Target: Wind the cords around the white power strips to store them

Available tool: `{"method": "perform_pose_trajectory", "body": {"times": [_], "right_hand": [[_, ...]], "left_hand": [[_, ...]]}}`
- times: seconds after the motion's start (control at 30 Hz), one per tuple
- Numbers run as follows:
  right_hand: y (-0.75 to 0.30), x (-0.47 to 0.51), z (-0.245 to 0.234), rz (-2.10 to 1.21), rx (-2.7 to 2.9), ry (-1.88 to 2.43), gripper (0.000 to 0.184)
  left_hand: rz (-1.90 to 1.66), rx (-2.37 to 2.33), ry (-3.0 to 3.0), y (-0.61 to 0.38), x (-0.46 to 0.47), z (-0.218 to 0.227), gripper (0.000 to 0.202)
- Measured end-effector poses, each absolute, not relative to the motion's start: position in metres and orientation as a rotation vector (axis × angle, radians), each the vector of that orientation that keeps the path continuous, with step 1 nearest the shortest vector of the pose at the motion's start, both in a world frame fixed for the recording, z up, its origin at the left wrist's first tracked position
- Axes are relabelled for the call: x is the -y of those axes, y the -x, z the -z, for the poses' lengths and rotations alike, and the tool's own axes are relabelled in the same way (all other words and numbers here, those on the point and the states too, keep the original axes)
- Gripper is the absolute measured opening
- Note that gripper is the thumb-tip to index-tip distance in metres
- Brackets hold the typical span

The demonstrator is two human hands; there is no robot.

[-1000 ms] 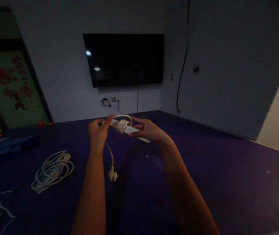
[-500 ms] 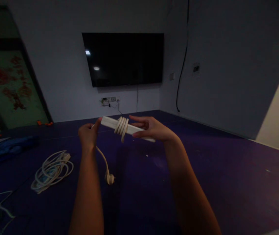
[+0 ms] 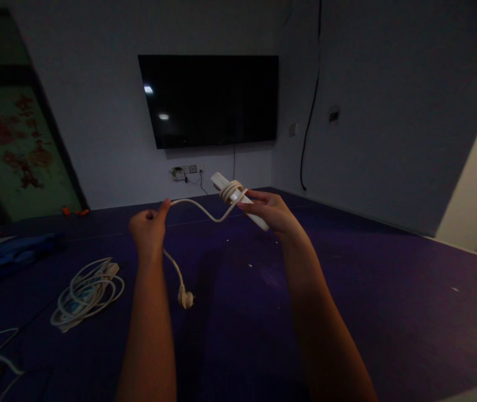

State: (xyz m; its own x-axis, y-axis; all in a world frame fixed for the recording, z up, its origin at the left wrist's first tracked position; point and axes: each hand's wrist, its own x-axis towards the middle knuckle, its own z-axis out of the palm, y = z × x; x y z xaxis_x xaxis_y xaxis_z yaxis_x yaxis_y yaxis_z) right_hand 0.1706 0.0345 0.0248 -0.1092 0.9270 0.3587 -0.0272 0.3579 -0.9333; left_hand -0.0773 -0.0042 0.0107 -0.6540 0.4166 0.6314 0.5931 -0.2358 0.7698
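My right hand (image 3: pixel 272 212) grips a white power strip (image 3: pixel 255 215), tilted with its far end up and to the left. Several turns of its white cord (image 3: pixel 196 204) are wound round the strip's middle. From those turns the cord sags across to my left hand (image 3: pixel 150 226), whose thumb and fingers are closed on it. Below the left hand the cord's free end hangs down, with the plug (image 3: pixel 185 297) at its tip in mid-air above the purple floor.
On the floor at left lies a loosely coiled white cable (image 3: pixel 90 296). Beyond it is a blue bag-like item (image 3: pixel 16 251). A white cord (image 3: pixel 6 360) lies at the lower left. A television (image 3: pixel 213 100) hangs on the wall above sockets (image 3: pixel 190 169).
The power strip has swung away from my left hand and tilted more steeply. A length of cord now spans between the hands. My left hand stays nearly in place.
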Motion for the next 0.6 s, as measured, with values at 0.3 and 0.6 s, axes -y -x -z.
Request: {"method": "perform_pose_trajectory", "body": {"times": [0.3,0.6], "right_hand": [[-0.176,-0.054,-0.01,-0.785,1.732,1.019,0.083],[-0.194,-0.033,-0.019,-0.687,2.346,0.985,0.088]], "left_hand": [[2.182,1.529,1.087,0.079,0.0,-0.011,0.05],[2.166,1.557,0.9,0.094,-0.004,-0.007,0.049]]}}
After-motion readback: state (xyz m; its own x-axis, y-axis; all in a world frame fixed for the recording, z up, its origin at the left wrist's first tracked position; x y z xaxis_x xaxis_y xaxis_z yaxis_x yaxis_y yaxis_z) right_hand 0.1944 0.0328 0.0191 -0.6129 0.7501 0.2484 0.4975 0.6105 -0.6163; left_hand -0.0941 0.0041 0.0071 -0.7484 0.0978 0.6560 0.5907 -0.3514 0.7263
